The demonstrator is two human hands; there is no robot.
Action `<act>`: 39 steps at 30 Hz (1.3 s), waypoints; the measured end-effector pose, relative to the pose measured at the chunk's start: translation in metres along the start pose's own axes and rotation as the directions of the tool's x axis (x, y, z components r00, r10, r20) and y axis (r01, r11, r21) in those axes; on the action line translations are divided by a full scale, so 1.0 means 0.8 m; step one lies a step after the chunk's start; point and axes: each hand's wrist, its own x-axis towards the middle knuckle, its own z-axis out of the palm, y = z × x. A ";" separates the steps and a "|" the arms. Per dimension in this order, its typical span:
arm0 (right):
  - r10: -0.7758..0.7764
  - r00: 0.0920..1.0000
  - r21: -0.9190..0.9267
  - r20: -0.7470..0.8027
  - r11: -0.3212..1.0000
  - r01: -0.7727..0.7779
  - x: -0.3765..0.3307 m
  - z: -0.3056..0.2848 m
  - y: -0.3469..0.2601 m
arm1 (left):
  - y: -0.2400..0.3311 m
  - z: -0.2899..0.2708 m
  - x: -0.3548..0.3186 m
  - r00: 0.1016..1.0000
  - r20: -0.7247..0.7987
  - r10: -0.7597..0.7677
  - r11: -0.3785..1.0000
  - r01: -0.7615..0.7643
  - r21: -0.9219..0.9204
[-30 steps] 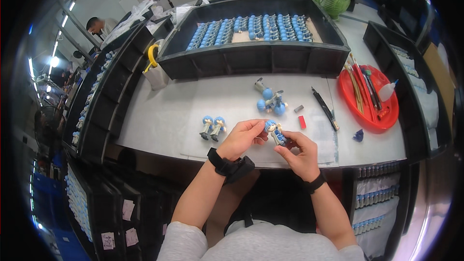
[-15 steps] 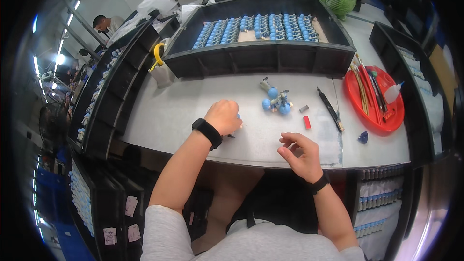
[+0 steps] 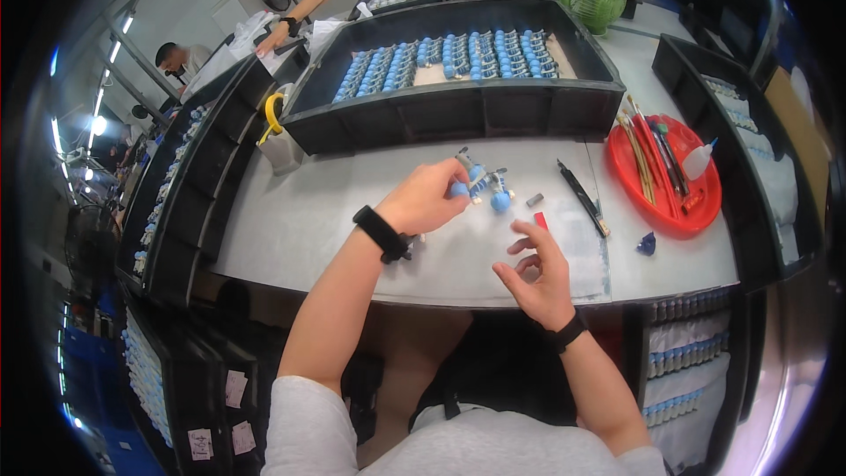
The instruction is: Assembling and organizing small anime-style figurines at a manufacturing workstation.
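My left hand (image 3: 427, 200) has its fingers closed on a small blue-headed figurine (image 3: 459, 188) at the edge of a little cluster on the worktable. Beside it in that cluster lies another blue-headed figurine (image 3: 500, 200). A small dark-and-pale piece (image 3: 408, 247) lies by my left wrist, partly hidden by it. My right hand (image 3: 539, 275) hovers over the table's near side, fingers apart and curved, holding nothing. Just beyond its fingertips are a red block (image 3: 540, 221) and a small grey block (image 3: 535, 199).
A black tray (image 3: 458, 115) with rows of blue-headed figurines stands at the back. To the right lie a black pen-like tool (image 3: 582, 197), a red dish (image 3: 621, 181) of brushes and a dark blue lump (image 3: 646, 244). A grey cup (image 3: 280, 152) stands left; a co-worker's arm (image 3: 304, 7) reaches beyond.
My left hand has moved right and away from me to the cluster, leaving a piece near its wrist. My right hand stays open. The co-worker's arm has shifted left and down.
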 end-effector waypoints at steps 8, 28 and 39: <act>-0.051 0.998 0.024 -0.042 0.998 0.052 0.002 -0.002 0.004 | 0.005 0.023 -0.049 0.947 0.317 0.045 0.729 0.186 -0.658; 0.130 0.991 0.019 0.022 0.991 -0.130 -0.008 0.000 0.000 | 0.000 0.105 -0.068 0.976 0.138 -0.170 0.180 0.168 -0.969; 0.150 0.988 -0.018 0.022 0.989 -0.149 -0.007 0.002 0.003 | 0.001 0.130 -0.078 0.986 -0.006 -0.166 0.098 0.010 -0.995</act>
